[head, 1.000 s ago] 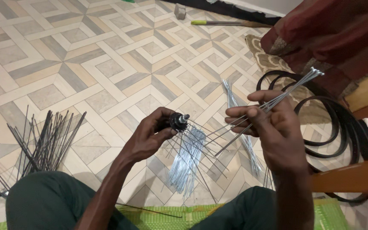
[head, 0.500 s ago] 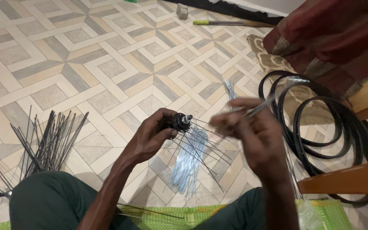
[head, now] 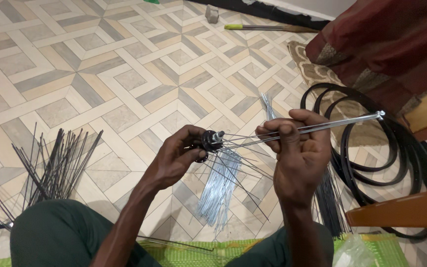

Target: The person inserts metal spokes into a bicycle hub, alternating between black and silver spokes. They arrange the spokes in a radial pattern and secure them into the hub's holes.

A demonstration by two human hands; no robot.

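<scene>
Black hub [head: 211,142] gripped in left hand [head: 176,158]. Right hand [head: 297,151] closed around silver spokes [head: 342,122]; long axis points left toward hub, tips touching flange, heads up-right.

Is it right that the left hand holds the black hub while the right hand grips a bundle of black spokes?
Not quite. In the head view the left hand holds the black hub, but the right hand grips silver spokes, not black ones.
</scene>
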